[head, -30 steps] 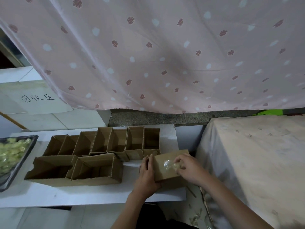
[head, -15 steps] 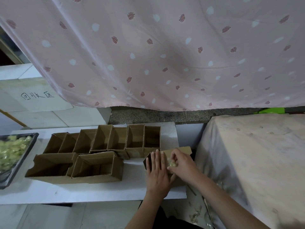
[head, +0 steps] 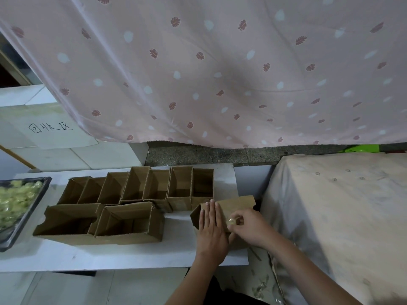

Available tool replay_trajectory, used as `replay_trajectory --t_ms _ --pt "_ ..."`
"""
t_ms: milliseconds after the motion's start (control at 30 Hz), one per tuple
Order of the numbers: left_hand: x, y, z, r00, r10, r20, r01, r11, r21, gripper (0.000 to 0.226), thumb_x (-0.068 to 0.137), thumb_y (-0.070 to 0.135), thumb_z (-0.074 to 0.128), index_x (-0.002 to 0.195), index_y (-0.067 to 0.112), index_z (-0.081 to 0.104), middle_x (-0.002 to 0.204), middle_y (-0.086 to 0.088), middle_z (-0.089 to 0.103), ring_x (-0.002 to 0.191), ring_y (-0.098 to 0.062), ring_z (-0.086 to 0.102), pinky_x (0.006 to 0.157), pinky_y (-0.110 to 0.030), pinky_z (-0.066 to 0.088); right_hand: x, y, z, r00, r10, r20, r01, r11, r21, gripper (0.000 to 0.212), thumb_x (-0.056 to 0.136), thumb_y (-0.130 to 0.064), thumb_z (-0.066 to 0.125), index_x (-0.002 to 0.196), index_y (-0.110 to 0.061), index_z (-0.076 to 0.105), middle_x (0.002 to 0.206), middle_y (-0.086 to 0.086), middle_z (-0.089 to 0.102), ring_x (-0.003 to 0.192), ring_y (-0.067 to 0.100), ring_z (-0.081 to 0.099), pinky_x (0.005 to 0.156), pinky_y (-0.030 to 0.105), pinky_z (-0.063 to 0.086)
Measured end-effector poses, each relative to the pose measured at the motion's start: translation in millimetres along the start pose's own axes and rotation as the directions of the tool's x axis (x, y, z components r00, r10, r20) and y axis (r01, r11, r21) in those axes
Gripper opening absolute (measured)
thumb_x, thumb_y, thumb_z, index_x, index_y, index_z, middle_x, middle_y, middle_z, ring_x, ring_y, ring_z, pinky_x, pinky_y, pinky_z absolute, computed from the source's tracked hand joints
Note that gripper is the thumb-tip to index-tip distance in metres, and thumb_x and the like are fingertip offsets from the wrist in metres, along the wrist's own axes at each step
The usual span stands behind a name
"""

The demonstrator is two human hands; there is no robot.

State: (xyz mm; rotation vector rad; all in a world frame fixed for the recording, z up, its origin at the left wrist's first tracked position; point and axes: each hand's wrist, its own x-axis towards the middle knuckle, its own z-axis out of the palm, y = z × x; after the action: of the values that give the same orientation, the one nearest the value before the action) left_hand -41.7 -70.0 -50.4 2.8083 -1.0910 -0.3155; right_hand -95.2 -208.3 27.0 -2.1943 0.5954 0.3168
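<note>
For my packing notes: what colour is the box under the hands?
Plain brown cardboard, no print: the box shows best in the head view.

open strip along the table (head: 110, 258) front edge, cardboard boxes (head: 132, 201) crowding the back edge, tray (head: 28, 214) blocking the left edge

Brown cardboard boxes (head: 136, 192) sit on a white table (head: 110, 256), under a pink curtain (head: 220, 69) patterned with red leaves and white spots.
</note>
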Motion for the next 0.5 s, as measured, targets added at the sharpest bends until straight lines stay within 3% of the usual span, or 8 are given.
replay_trajectory --t_ms 67,167,300,400,500 --pt "-0.5 0.2 0.2 1.0 0.004 -0.012 -0.004 1.0 -0.011 0.089 0.099 0.069 0.014 0.155 0.007 -0.017 0.16 -0.015 -0.03 0.148 -0.031 -0.028 0.12 -0.044 -0.013 -3.6 1.1 -0.6 0.999 0.009 -0.04 -0.009 1.0 0.008 0.019 0.086 -0.033 0.075 0.094 -0.036 0.059 0.1 -0.015 0.062 0.089 0.001 0.061 0.069 0.016 0.048" --pt "-0.3 1.2 -0.7 1.0 0.012 -0.028 -0.013 0.999 -0.031 0.084 0.1 0.067 0.018 0.157 0.013 -0.015 0.161 -0.015 -0.026 0.148 -0.033 -0.028 0.12 -0.045 -0.012 -7.7 2.0 -4.6 0.995 0.008 -0.095 -0.002 0.998 0.066 0.028 0.081 -0.036 0.079 0.09 -0.037 0.052 0.093 -0.014 0.059 0.082 0.001 0.058 0.06 0.013 0.039" --pt "-0.8 3.6 -5.2 0.998 0.01 -0.056 -0.011 1.0 -0.027 0.081 0.1 0.066 0.02 0.16 0.016 -0.003 0.163 -0.018 -0.014 0.15 -0.038 -0.018 0.119 -0.044 -0.008 -9.6 5.8 -9.8 0.99 0.011 -0.139 0.002 0.995 0.096 0.024 0.083 -0.036 0.077 0.102 -0.034 0.063 0.099 -0.015 0.061 0.085 -0.003 0.056 0.06 0.009 0.039" --pt "-2.4 4.0 -5.4 0.998 0.006 -0.058 -0.007 1.0 -0.024 0.083 0.099 0.068 0.021 0.16 0.014 0.005 0.163 -0.019 -0.008 0.151 -0.04 -0.009 0.118 -0.044 -0.008 -8.7 8.2 -9.4 0.988 0.022 -0.156 -0.003 0.993 0.118 0.03 0.088 -0.03 0.074 0.117 -0.023 0.071 0.112 -0.009 0.058 0.092 0.0 0.055 0.071 0.011 0.048" --pt "-0.4 2.6 -6.2 1.0 -0.011 -0.016 0.011 1.0 -0.004 0.084 0.099 0.07 0.015 0.16 0.018 -0.008 0.163 -0.016 -0.02 0.149 -0.035 -0.023 0.118 -0.043 -0.017 -7.5 5.1 -12.7 0.985 0.023 -0.169 -0.002 0.992 0.125 0.039 0.091 -0.029 0.071 0.129 -0.023 0.066 0.135 -0.002 0.054 0.115 0.013 0.056 0.079 0.011 0.047"
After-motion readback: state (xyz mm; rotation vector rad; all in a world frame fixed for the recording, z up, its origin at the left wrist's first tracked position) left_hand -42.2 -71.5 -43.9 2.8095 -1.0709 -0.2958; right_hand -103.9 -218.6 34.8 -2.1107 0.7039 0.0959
